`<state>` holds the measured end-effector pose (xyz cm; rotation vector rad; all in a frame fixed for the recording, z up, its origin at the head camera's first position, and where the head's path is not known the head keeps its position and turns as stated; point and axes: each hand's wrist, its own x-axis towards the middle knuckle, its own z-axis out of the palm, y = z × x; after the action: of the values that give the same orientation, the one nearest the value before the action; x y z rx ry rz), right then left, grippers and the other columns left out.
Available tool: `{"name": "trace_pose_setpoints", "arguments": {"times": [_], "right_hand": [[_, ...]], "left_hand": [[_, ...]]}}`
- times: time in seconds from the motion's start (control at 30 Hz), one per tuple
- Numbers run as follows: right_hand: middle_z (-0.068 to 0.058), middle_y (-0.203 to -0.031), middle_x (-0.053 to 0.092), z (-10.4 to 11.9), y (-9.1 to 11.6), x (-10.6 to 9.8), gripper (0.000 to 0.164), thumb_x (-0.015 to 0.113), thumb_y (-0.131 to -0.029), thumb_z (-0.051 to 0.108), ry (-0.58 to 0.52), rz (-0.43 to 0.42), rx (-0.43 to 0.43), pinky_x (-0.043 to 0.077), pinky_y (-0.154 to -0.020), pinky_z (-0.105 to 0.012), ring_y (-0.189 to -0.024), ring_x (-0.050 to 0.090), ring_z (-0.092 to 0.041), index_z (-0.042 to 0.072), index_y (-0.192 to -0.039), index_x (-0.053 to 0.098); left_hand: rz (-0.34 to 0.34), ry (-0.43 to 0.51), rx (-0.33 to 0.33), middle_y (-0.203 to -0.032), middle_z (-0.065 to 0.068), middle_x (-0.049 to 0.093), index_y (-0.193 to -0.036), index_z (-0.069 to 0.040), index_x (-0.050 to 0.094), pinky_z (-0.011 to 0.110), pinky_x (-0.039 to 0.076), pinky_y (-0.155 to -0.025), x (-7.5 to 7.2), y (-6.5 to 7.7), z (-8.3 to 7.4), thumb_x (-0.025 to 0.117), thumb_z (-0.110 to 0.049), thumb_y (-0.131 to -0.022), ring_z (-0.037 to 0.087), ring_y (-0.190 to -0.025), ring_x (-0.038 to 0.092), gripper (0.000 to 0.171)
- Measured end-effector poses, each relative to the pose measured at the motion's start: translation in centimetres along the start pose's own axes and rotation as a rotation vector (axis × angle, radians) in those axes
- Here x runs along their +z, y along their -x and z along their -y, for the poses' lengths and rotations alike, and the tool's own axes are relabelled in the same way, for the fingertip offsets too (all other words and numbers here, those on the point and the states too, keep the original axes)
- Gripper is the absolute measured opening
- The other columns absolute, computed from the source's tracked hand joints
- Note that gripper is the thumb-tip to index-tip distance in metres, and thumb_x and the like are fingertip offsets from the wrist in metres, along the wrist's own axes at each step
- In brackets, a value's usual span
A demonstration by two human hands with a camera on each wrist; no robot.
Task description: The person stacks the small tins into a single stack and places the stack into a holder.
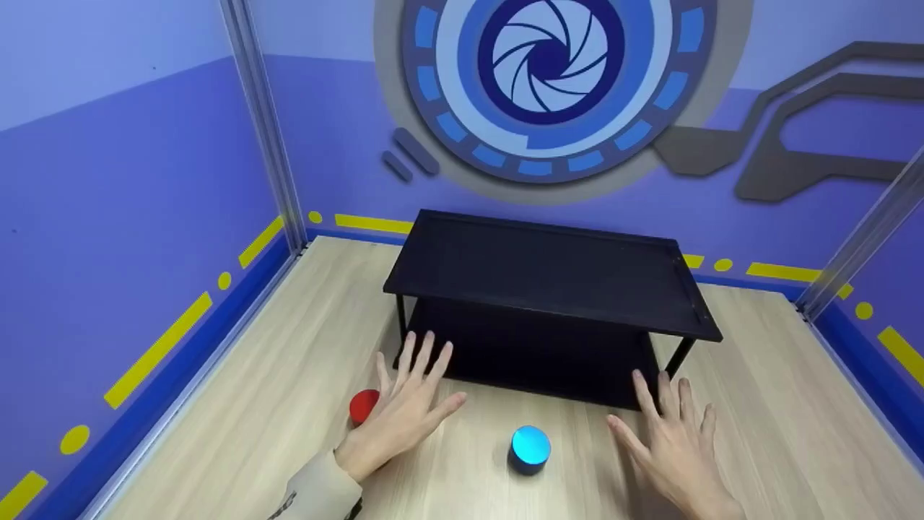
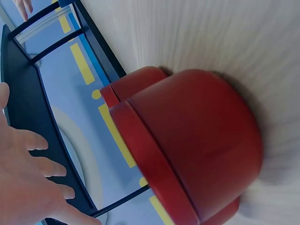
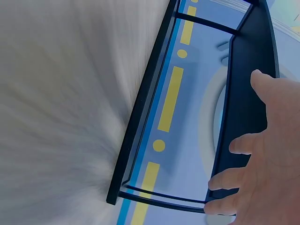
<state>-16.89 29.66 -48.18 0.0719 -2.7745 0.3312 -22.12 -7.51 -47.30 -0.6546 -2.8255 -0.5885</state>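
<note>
My left hand point(image 1: 406, 413) hovers with spread, straight fingers in front of the black two-tier shelf's point(image 1: 548, 271) left end. Beside and partly under it shows a red round-topped canister point(image 1: 363, 406). The left wrist view has a large red canister point(image 2: 197, 136) close below that hand, with parts of other red canisters point(image 2: 133, 84) behind it; in the head view the hand hides these. My right hand point(image 1: 675, 444), fingers spread and holding nothing, is by the shelf's front right corner. A canister with a shiny blue top point(image 1: 530, 446) stands on the table between both hands.
The shelf stands on a light wooden table point(image 1: 303, 339) against a blue printed back wall point(image 1: 332, 137). Its upper board overhangs thin black legs point(image 1: 680, 357). Metal corner posts point(image 1: 263, 115) and blue side walls bound the table left and right.
</note>
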Motion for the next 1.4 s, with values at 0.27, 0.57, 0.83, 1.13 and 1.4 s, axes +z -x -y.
{"name": "trace_pose_setpoints", "arguments": {"times": [0.27, 0.57, 0.83, 1.13, 1.4], "right_hand": [[-0.031, -0.152, 0.028, 0.4, -0.1, 0.1, 0.078, 0.051, -0.092, 0.059, -0.038, 0.055, 0.003, 0.017, -0.107, -0.071, -0.138, 0.022, -0.056, 0.019, -0.154, 0.024], [-0.027, -0.144, 0.044, 1.9, -0.3, 1.5, 0.069, 0.054, -0.095, 0.048, -0.136, 0.059, -0.054, 0.038, -0.095, -0.069, -0.123, 0.048, -0.05, 0.011, -0.149, 0.035], [-0.022, -0.135, 0.055, 3.7, -0.8, 2.6, 0.064, 0.056, -0.095, 0.043, -0.307, 0.159, -0.117, 0.034, -0.103, -0.066, -0.123, 0.051, -0.046, 0.003, -0.143, 0.044], [-0.014, -0.128, 0.059, 5.2, -0.7, 3.9, 0.073, 0.055, -0.091, 0.055, -0.393, 0.329, -0.169, 0.047, -0.093, -0.056, -0.11, 0.057, -0.027, 0.008, -0.145, 0.042], [0.0, -0.112, 0.064, 6.1, -0.6, 4.3, 0.083, 0.061, -0.083, 0.06, -0.386, 0.375, -0.309, 0.051, -0.087, -0.042, -0.1, 0.056, -0.014, 0.002, -0.14, 0.047]], "left_hand": [[-0.011, 0.016, 0.0, -0.163, 0.011, 0.006, -0.155, -0.022, 0.014, 0.077, -0.002, -0.105, -0.1, -0.2, -0.1, 0.043, -0.059, -0.095, 0.038, -0.15, -0.004, 0.077], [-0.002, 0.019, -0.001, -0.163, 0.01, 0.006, -0.155, -0.024, 0.013, 0.077, -0.003, -0.106, -0.3, -0.5, -0.2, 0.038, -0.065, -0.094, 0.036, -0.15, -0.005, 0.078], [-0.016, 0.046, 0.0, -0.163, 0.01, 0.006, -0.156, -0.027, 0.009, 0.075, -0.006, -0.107, -0.2, -0.6, -0.2, 0.042, -0.061, -0.094, 0.035, -0.151, -0.005, 0.077], [-0.019, 0.043, -0.008, -0.163, 0.01, 0.009, -0.156, -0.026, 0.01, 0.075, -0.006, -0.107, -0.2, -0.5, -0.2, 0.038, -0.064, -0.094, 0.035, -0.151, -0.004, 0.078], [-0.032, 0.042, -0.008, -0.163, 0.011, 0.011, -0.156, -0.025, 0.012, 0.075, -0.004, -0.107, -0.2, -0.4, 0.0, 0.038, -0.065, -0.094, 0.035, -0.151, -0.001, 0.078]]}}
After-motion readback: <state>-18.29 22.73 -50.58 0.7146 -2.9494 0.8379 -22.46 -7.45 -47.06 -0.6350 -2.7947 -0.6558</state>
